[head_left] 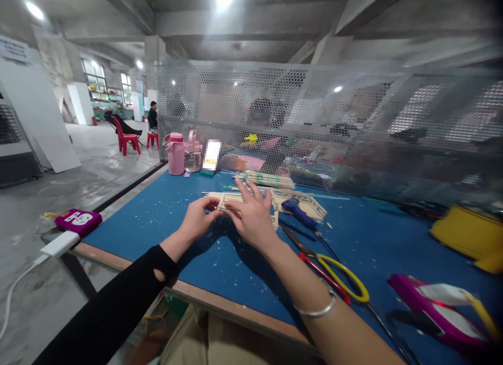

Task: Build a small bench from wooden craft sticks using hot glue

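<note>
Resting on the blue table [165, 218], a flat frame of thin wooden sticks [231, 200] lies under both hands in the head view, roughly mid-table and just in front of the person. The left hand [197, 218], coming out of a black sleeve [118, 302], has its fingers curled narrow and pinches the near left end of the stick frame between thumb and fingertips. The right hand [253, 215], with a silver bangle [316, 308] on the wrist, lies over the middle of the frame with its fingers spread wide and fairly straight, pressing down on the sticks rather than gripping them. A second ladder-like stick piece [310, 203] sits just to the right of the hands, with a blue-handled tool [298, 213] lying across it. A bundle of loose sticks [269, 180] lies farther back, near the perforated metal screen [314, 124] that closes off the far edge of the table. Near the right forearm lie scissors with yellow and red handles [334, 273], and a magenta and white tool [436, 302] sits at the right edge, blurred. A pink jug [175, 152] and a clear bottle [193, 152] stand at the far left corner. A purple device [77, 221] rests beside the table's left edge.
</note>
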Available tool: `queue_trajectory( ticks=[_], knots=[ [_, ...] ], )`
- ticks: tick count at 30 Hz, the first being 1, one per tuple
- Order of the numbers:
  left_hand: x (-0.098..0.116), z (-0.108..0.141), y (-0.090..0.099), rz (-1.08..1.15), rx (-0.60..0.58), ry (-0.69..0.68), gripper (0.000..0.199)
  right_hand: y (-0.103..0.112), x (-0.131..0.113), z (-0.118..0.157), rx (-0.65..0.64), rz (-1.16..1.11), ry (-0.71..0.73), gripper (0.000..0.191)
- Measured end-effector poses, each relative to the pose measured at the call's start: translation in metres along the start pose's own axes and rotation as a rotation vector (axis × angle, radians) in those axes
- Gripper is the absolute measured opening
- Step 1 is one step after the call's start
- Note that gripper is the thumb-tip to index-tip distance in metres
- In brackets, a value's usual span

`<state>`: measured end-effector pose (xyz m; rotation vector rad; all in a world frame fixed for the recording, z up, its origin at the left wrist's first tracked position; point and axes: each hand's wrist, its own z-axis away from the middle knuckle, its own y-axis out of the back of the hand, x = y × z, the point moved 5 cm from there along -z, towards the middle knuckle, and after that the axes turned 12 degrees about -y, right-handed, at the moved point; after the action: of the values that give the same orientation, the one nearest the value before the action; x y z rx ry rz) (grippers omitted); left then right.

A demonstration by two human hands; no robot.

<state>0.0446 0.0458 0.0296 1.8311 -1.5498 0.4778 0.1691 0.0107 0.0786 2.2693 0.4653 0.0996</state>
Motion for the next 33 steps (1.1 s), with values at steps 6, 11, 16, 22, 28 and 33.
queue_trajectory(
  ticks=[6,11,16,22,28,33],
  knots=[
    [0.0,0.0,0.0,0.009,0.018,0.026,0.021,-0.004,0.0,0.003,0.022,-0.008,0.016,0.016],
    [-0.003,0.0,0.0,0.015,0.012,0.035,0.023,0.014,0.01,0.0,0.123,-0.076,0.087,0.021],
    [-0.008,0.001,0.0,-0.021,-0.014,0.058,0.023,0.043,0.073,-0.001,0.361,-0.335,-0.144,0.014],
    [-0.007,0.001,-0.001,-0.014,-0.022,0.086,0.023,0.034,0.127,0.017,0.296,-0.465,-0.543,0.027],
    [-0.008,0.002,-0.001,0.007,-0.003,0.104,0.025,0.037,0.105,0.024,0.217,-0.485,-0.315,0.01],
    [-0.011,0.002,0.0,0.014,0.01,0.117,0.026,0.025,0.088,0.028,0.146,-0.488,-0.227,0.018]
  ],
)
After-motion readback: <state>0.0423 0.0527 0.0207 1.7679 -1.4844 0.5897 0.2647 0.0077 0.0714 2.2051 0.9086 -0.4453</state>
